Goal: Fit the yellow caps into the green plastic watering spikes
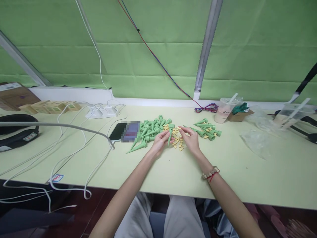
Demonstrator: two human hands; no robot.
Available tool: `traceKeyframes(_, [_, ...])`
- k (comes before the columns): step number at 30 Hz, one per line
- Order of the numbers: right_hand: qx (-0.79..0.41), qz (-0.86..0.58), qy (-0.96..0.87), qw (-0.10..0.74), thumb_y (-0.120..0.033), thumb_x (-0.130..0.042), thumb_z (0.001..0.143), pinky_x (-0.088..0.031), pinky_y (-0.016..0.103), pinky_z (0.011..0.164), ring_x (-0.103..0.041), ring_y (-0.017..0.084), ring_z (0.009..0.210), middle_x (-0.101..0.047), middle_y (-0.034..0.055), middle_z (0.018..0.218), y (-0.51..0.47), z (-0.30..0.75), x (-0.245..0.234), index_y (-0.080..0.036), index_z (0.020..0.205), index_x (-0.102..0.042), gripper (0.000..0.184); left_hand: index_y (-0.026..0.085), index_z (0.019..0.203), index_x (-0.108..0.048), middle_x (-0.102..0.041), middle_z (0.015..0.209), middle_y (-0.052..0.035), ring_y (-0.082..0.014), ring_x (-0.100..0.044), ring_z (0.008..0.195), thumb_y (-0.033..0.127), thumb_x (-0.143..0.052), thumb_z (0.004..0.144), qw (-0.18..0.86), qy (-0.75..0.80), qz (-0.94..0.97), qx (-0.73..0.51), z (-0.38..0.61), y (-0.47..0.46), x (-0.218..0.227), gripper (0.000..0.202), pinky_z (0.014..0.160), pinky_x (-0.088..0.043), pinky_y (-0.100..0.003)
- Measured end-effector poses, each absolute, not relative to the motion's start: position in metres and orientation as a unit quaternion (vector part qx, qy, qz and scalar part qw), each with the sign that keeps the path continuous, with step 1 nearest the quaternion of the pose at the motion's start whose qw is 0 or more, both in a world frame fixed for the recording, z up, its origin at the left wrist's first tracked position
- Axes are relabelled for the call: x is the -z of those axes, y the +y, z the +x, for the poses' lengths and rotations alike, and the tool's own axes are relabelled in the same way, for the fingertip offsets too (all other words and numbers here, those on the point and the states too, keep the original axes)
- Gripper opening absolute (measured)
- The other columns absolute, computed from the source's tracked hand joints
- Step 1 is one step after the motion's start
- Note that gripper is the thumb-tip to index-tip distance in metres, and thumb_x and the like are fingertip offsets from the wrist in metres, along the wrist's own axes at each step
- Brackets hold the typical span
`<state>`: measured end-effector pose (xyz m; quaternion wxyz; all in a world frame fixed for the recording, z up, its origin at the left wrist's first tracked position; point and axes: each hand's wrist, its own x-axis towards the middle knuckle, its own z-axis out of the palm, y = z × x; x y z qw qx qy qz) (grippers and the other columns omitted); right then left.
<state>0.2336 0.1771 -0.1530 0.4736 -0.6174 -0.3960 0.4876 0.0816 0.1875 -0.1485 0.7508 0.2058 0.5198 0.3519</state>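
My left hand [160,141] is closed round a green cone-shaped spike [170,134], held upright with its wide end up. My right hand [190,138] sits just beside it, fingers pinched over a heap of small yellow plastic pieces [177,140]; whatever the fingertips hold is too small to name. A pile of green spikes [151,129] lies to the left of my hands. A smaller group of green spikes [208,129] lies to the right. A beaded bracelet with red thread [210,173] is on my right wrist.
A phone [126,131] lies left of the spike pile, with white cables [74,145] and a power strip [102,111] further left. A plastic cup with a straw [225,109], clear plastic bags [257,140] and a container [288,115] sit at the right. The table's front edge [173,191] runs near my lap.
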Motion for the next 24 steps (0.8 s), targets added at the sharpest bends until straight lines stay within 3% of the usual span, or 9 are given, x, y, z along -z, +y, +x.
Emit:
traceKeyframes(5, [-0.445, -0.619, -0.428, 0.485, -0.041, -0.065, 0.071, -0.055, 0.029, 0.062, -0.063, 0.016, 0.072, -0.068, 0.0066, 0.081, 0.1762, 0.2318, 0.1474, -0.017, 0.077, -0.072, 0.026, 0.013, 0.089, -0.056, -0.065, 0.085, -0.0058, -0.0130, -0.063, 0.070, 0.035, -0.077, 0.061, 0.730, 0.536, 0.221, -0.363, 0.0811, 0.1878, 0.1480, 0.041, 0.067, -0.052, -0.026])
traceKeyframes(11, [-0.483, -0.623, -0.414, 0.454, -0.040, -0.064, 0.072, -0.055, 0.031, 0.067, -0.066, 0.018, 0.074, -0.071, 0.0057, 0.083, 0.1755, 0.2297, 0.1525, -0.017, 0.081, -0.070, 0.025, 0.014, 0.086, -0.054, -0.057, 0.082, -0.0032, -0.0141, -0.059, 0.076, 0.038, -0.079, 0.054, 0.689, 0.553, 0.274, -0.380, 0.0821, 0.1867, 0.1483, 0.047, 0.063, -0.051, -0.025])
traceKeyframes(24, [-0.436, -0.632, -0.470, 0.436, -0.040, -0.060, 0.075, -0.050, 0.026, 0.053, -0.063, 0.017, 0.069, -0.070, 0.0048, 0.081, 0.1734, 0.2311, 0.1550, -0.019, 0.078, -0.069, 0.023, 0.014, 0.065, -0.045, -0.038, 0.068, 0.0019, -0.0101, -0.047, 0.068, 0.043, -0.068, 0.067, 0.672, 0.528, 0.403, -0.326, 0.0800, 0.1819, 0.1476, 0.037, 0.064, -0.052, -0.024])
